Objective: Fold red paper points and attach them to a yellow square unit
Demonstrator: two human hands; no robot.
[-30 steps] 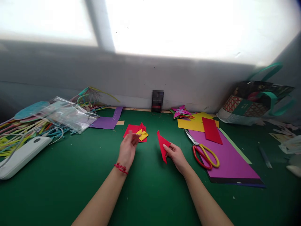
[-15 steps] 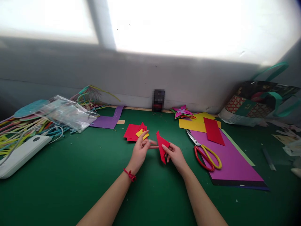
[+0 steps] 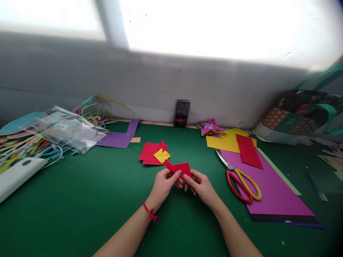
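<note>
1. Head view, hands: the left hand (image 3: 164,184) and the right hand (image 3: 200,185) meet over the green table (image 3: 80,214), to the left of the scissors (image 3: 241,178). A red cord (image 3: 150,212) circles the left wrist.
2. Fingers: both hands pinch the lower edge of a red folded paper (image 3: 180,167), thumbs and fingertips pressed together on it. Its pointed end pokes up and to the left.
3. Where the paper is: held between the two hands, just above the table, left of the scissors and apart from them.
4. Further left of the scissors, just beyond the held paper, lie flat red sheets (image 3: 147,152) with a yellow folded square (image 3: 162,156) on top.
5. The scissors have red and yellow handles and rest partly on a purple sheet (image 3: 270,185).
6. Behind the scissors lie a yellow sheet (image 3: 222,141), a red strip (image 3: 249,151) and a stack of folded pinwheels (image 3: 211,127).
7. Far left of the scissors sit a clear plastic bag (image 3: 66,128) and a white device (image 3: 16,175).
</note>
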